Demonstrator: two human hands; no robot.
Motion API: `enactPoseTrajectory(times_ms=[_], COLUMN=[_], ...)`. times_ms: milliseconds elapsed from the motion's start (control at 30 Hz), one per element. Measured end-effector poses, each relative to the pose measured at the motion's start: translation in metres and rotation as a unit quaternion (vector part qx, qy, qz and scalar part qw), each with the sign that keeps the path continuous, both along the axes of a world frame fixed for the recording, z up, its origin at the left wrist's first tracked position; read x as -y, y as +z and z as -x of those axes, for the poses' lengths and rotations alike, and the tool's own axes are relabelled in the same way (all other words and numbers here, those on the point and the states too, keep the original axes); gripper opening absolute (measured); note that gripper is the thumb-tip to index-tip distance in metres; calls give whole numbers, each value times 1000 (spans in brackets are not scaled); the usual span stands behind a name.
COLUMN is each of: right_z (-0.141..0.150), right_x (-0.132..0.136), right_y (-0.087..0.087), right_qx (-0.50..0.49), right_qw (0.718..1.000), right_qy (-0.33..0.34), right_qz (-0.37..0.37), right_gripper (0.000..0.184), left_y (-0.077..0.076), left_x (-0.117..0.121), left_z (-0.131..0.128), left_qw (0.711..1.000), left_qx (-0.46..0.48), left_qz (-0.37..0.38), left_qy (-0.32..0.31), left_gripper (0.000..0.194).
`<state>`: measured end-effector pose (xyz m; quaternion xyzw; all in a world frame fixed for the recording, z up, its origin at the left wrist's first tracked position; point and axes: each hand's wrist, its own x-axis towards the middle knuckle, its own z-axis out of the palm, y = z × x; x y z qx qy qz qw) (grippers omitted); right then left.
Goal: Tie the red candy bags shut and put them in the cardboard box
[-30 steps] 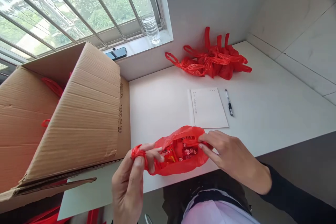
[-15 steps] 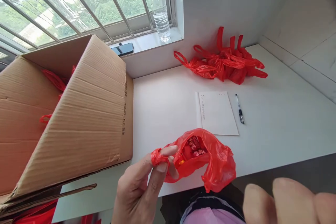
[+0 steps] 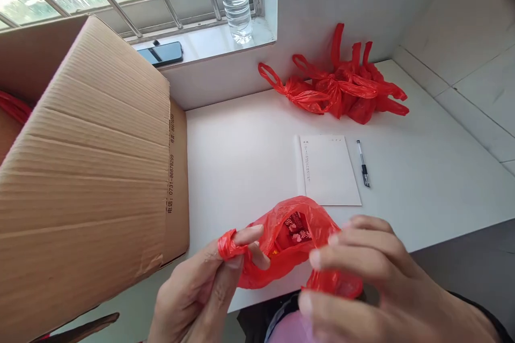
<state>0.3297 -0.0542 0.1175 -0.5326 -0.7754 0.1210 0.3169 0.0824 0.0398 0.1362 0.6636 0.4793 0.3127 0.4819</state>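
A small red plastic bag (image 3: 289, 249) with red packets inside hangs open over the near edge of the white table (image 3: 249, 155). My left hand (image 3: 205, 289) pinches the bag's left handle between thumb and fingers. My right hand (image 3: 374, 284) has closed its fingers on the bag's right side, close to the camera and a little blurred.
A large open cardboard box (image 3: 88, 171) fills the left. A pile of tied red bags (image 3: 338, 86) lies at the back of the table. A white sheet of paper (image 3: 330, 169) and a pen (image 3: 362, 163) lie mid-table. A phone (image 3: 161, 53) and water bottle (image 3: 237, 0) rest on the windowsill.
My right hand let go of the bag, dropped low toward the camera, then came back and took the bag's right side. The left hand kept its pinch on the handle.
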Motion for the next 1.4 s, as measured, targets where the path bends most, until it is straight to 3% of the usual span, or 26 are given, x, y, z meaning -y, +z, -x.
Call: enactPoseTrajectory(times_ms=[100,200,367,433,533,633,733,833,933,1067,1167,1267,1333,1400], right_z=[1,-4,15,26,33,31,28,29,34,41,45,45,41,36], right_x=[-15,-24,-50,-61,-69,-67,-63,-59,-55,-58,-63,-66,-65,-65], right_y=[-11,-6,9,7,1,-1,2,9,16,24,27,29,28,24], right_qx=[39,-56,-188,-213,-234,-231,-245,-246,-219,-124,-101,-137,-179,-223], right_qw=[999,997,978,972,967,970,968,966,974,991,992,980,969,956], right_qy=[12,44,91,102,102,77,17,5,28,52,52,53,56,44], right_qz=[-17,17,19,11,-3,2,44,74,47,0,54,132,162,187], right_gripper=[31,18,38,33,17,13,10,4,24,48,55,70,72,60], left_y=[1,6,16,20,20,14,2,-9,-15,-7,2,7,6,1], left_x=[-4,-7,-9,-9,-6,-1,3,2,-1,7,16,16,12,7], left_z=[2,1,-16,-22,-23,-15,-8,-11,-22,-32,-34,-35,-36,-36], left_qw=[999,997,988,986,986,983,968,951,966,979,979,972,970,971], left_qx=[17,39,-1,-33,-46,3,104,152,106,112,77,77,94,112], left_qz=[29,62,69,66,72,119,217,266,233,162,144,154,160,168], left_qy=[-22,-36,-135,-150,-143,-139,-75,-39,-44,-51,-117,-161,-160,-128], left_gripper=[26,26,23,26,28,20,16,30,29,29,29,20,15,27])
